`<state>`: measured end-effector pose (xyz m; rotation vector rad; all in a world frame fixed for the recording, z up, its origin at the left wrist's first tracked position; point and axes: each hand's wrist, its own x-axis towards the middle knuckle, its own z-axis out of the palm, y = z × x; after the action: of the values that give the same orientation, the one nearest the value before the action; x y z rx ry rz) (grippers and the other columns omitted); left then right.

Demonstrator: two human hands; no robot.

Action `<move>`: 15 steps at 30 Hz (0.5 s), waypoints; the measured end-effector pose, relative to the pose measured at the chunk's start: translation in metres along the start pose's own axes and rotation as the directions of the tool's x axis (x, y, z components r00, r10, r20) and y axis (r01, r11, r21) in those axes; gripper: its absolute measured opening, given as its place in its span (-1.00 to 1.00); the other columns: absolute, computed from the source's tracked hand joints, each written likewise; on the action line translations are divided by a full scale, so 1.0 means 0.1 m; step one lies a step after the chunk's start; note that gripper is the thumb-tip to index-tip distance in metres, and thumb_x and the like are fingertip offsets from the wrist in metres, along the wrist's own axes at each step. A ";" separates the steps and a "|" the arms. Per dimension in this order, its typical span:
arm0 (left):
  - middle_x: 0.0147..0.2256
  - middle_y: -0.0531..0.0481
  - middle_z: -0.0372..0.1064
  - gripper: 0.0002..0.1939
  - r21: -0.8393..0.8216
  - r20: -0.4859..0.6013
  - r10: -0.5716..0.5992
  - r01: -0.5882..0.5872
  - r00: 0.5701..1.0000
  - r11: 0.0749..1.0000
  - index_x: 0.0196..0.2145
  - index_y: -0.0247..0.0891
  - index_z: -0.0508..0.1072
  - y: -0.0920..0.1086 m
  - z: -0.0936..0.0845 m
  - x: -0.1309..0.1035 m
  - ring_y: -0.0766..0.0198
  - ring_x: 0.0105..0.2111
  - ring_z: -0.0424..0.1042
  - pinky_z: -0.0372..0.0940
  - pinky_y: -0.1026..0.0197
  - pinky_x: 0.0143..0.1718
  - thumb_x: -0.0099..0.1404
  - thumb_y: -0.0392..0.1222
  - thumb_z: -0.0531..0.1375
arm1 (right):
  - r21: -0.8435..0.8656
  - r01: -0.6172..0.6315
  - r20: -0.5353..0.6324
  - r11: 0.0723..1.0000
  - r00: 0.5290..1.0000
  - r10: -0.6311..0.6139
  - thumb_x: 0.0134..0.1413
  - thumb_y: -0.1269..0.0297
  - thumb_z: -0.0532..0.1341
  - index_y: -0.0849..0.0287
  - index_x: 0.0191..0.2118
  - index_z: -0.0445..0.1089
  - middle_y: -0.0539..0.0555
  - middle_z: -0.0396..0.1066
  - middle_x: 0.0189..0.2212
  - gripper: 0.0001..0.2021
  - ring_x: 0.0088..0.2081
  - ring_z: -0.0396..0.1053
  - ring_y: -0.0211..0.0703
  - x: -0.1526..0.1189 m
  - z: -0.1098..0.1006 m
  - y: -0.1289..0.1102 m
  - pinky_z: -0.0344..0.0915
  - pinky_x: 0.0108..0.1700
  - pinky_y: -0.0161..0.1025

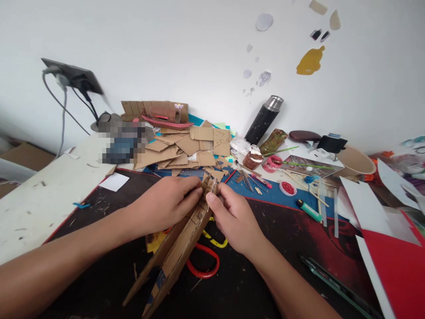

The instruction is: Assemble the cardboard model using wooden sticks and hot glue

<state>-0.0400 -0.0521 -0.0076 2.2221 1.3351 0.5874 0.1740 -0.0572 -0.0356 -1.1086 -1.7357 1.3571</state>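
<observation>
Both hands hold a long folded cardboard piece (187,232) by its far end, and its two long strips spread toward me. My left hand (175,199) is closed on the left side of that end. On the other side, my right hand (232,217) pinches the edge, thumb on top. Dark print and a blue patch mark the cardboard. Beneath it, partly hidden, lie scissors with a red handle (204,261) and a yellow-handled tool (217,239) on the dark mat (245,283).
Cut cardboard scraps (186,148) are piled behind my hands. A black thermos (264,119), an open brown paint jar (253,158) and a pink paint jar (272,164) stand at the back. Rightward lie a green utility knife (309,211) and a red sheet (393,270).
</observation>
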 end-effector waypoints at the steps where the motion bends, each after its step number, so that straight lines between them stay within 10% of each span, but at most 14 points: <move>1: -0.50 0.08 0.29 -0.70 0.002 -0.003 0.001 -0.001 1.000 1.000 -0.37 -0.14 0.27 0.00 0.00 0.00 0.24 -0.50 0.30 0.09 0.17 -0.40 0.55 -0.07 -0.01 | 0.010 -0.004 0.001 1.000 1.000 0.004 0.50 -0.11 0.19 0.04 -0.28 0.25 -0.14 0.13 -0.56 -0.62 -0.55 0.10 -0.24 0.00 0.00 0.00 -0.02 -0.50 -0.29; 15: -0.50 0.08 0.30 -0.68 -0.025 0.018 0.028 -0.027 0.999 0.999 -0.37 -0.15 0.29 0.01 -0.03 0.02 0.23 -0.49 0.31 0.11 0.17 -0.39 0.57 -0.07 -0.02 | 0.091 -0.078 0.022 0.993 0.997 0.077 0.46 -0.20 0.19 0.05 -0.24 0.27 -0.19 0.04 -0.58 -0.59 -0.58 0.02 -0.28 -0.02 -0.01 0.02 0.00 -0.54 -0.32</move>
<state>-0.0400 -0.0506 -0.0042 2.2244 1.2836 0.5891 0.1759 -0.0588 -0.0372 -1.1258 -1.6411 1.4836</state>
